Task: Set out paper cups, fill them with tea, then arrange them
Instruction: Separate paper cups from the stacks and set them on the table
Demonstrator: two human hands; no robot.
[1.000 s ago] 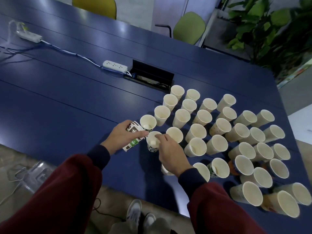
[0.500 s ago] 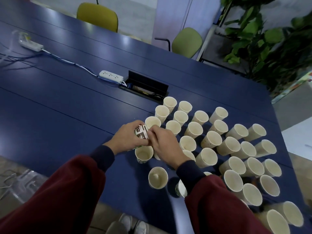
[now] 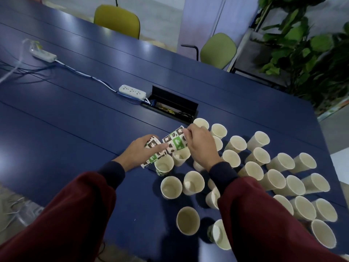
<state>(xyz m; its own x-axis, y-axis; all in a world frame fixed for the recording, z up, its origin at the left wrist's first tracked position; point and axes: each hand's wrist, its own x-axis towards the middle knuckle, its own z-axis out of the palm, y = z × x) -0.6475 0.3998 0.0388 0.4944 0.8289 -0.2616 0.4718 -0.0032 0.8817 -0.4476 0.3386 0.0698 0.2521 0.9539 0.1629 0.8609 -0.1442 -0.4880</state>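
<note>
Two hands are busy in the head view. The left hand [image 3: 137, 152] has its fingers curled round a sideways stack [image 3: 152, 157] of printed cups, held low over the table [image 3: 75, 129]. The right hand [image 3: 200, 146] pinches the end cup [image 3: 174, 141] near its rim, just past the left fingertips. Can't tell if that one is nested in the stack or free.

Loads of cups [image 3: 236, 144] stand mouth-up, packed close together on the right part of the table, with a few looser ones nearer the person. What's inside them – can't tell.

Further back, a power strip [image 3: 132, 91] lies on the table. Chairs [image 3: 117, 19] and a plant [image 3: 311, 44] sit behind it.
</note>
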